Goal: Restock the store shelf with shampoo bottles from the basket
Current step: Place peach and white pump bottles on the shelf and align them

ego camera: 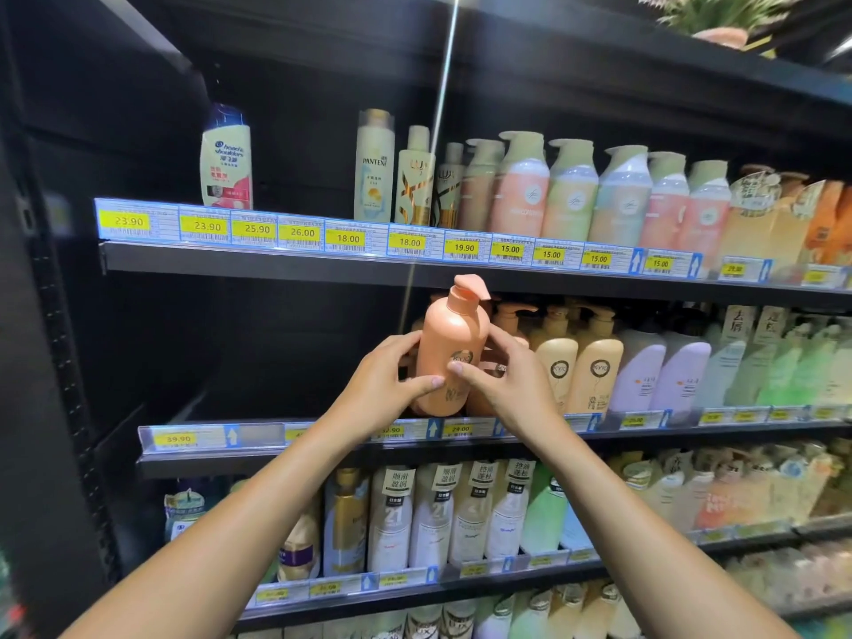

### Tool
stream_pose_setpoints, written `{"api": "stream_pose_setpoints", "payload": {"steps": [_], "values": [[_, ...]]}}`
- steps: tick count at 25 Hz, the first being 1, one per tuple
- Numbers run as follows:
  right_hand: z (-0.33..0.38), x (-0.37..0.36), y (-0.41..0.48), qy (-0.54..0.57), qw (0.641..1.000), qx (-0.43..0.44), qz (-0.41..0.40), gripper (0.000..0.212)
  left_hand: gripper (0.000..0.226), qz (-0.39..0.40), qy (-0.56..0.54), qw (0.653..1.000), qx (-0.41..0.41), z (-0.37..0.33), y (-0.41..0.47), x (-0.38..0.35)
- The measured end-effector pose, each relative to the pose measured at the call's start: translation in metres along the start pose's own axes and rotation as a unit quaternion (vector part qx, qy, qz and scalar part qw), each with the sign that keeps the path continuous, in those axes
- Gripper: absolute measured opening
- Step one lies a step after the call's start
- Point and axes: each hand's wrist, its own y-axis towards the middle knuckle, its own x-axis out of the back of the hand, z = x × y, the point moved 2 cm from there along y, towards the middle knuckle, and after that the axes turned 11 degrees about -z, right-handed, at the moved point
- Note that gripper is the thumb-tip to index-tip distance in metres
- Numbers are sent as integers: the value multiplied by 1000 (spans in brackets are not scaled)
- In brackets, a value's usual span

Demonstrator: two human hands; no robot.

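So the person's got the peach pump bottle (pixel 454 357) up at the middle shelf (pixel 207 439), at the left end of the row, with both hands on it. The left hand (pixel 387 380) wraps the left side with the thumb across the front, and the right hand (pixel 511 380) holds the right side, thumb on the label. I can't tell if the base is actually down on the shelf, because the left hand and the price rail hide it. What I'd worry about is the right-hand fingers, which are squeezed in between this bottle and the matching peach one (pixel 509 318) just to the right. If they pull out carelessly or the bottle gets shoved sideways, the neighbour probably rocks into the cream bottles (pixel 558 357) next along, domino style. The pump head (pixel 471 285) also sits really close under the front edge of the upper shelf (pixel 258 265), so any lift could clip it. And the shelf to the left of it is bare, so there's nothing to brace it if it gets let go while tilted. The basket isn't in view from here
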Motion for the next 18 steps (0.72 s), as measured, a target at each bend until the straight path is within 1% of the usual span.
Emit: {"api": "stream_pose_setpoints", "payload": {"steps": [3, 6, 8, 10, 12, 15, 18], "values": [[-7, -4, -2, 11, 1000, -15, 2, 58, 70, 9, 14, 1000, 15, 9, 3, -4], [-22, -10, -4, -25, 1000, 1, 1, 79, 76, 13, 30, 999, 32, 16, 5, -6], [-26, -11, -3, -48, 999, 10, -5, 84, 77, 17, 45, 998, 35, 18, 7, -8], [-28, -13, -4, -62, 998, 17, -18, 82, 77, 23, 57, 997, 38, 20, 9, -11], [-32, -16, -8, -47, 998, 10, -31, 77, 73, 30, 64, 996, 48, 24, 8, -16], [-40, -20, -16, -41, 998, -22, -39, 70, 67, 41, 75, 995, 56, 29, 5, -21], [-44, -22, -21, -63, 996, -49, -46, 62, 70, 50, 90, 993, 62, 32, 7, -22]]}}
